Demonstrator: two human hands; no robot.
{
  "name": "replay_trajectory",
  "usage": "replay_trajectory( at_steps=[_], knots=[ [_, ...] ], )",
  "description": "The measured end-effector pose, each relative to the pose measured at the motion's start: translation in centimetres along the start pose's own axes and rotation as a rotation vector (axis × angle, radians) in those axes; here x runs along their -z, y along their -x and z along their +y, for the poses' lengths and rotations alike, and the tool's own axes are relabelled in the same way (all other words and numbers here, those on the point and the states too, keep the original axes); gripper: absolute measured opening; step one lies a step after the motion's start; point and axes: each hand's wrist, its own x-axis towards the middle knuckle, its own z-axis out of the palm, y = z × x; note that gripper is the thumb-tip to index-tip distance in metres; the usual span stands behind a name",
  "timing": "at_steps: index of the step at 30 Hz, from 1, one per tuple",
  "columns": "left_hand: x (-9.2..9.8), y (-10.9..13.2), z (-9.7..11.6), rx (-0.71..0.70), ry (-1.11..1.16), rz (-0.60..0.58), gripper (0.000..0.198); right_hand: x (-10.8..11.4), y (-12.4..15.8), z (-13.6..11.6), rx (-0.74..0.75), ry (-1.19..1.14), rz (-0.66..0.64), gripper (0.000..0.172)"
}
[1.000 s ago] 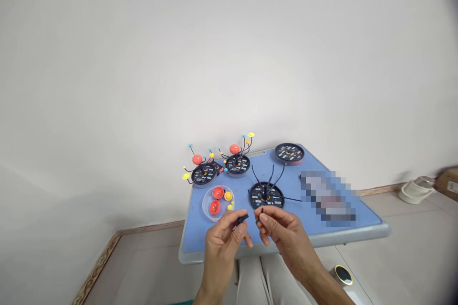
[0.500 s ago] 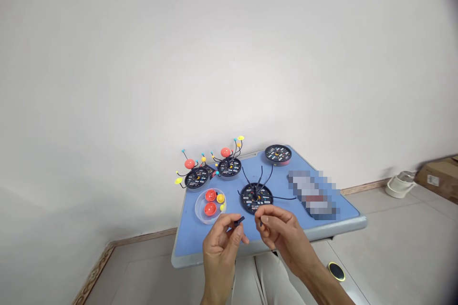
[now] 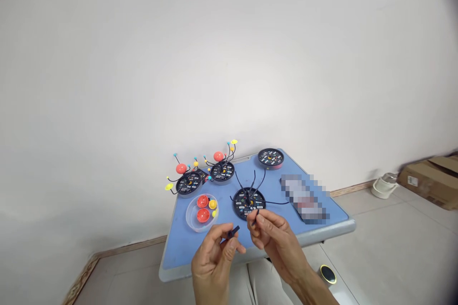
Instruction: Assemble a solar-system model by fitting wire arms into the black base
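"What's the left hand (image 3: 213, 259) doing?"

"Pinching a short black rod (image 3: 232, 232) between thumb and fingers."

"And the right hand (image 3: 277, 243)?"

"Pinching a thin black piece (image 3: 255, 218), just beside a black disc (image 3: 249, 203) with black wires (image 3: 251, 186) standing from it."

"What's nearby?"

"A clear dish (image 3: 187, 217) of red and yellow parts, on the blue bench (image 3: 179, 248)."
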Motion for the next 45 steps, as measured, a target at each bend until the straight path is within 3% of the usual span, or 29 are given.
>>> replay_trajectory(
  at_steps=[20, 36, 41, 45],
  knots=[
    [-1.5, -1.1, 0.2, 0.03, -0.045, -0.086, 0.029, 1.1, 0.4, -0.3, 0.169, 0.411, 0.059, 0.025],
    [-1.1, -1.3, -0.2, 0.038, -0.035, -0.117, 0.026, 0.9, 0.5, -0.6, 0.236, 0.466, 0.026, 0.018],
    [-1.0, -1.3, -0.4, -0.004, -0.085, -0.129, 0.024, 0.8, 0.4, -0.6, 0.245, 0.483, 0.015, 0.017],
    [-0.8, -1.4, -0.3, -0.115, -0.171, -0.143, 0.017, 0.8, 0.3, -0.8, 0.281, 0.556, -0.006, 0.015]
  ],
)
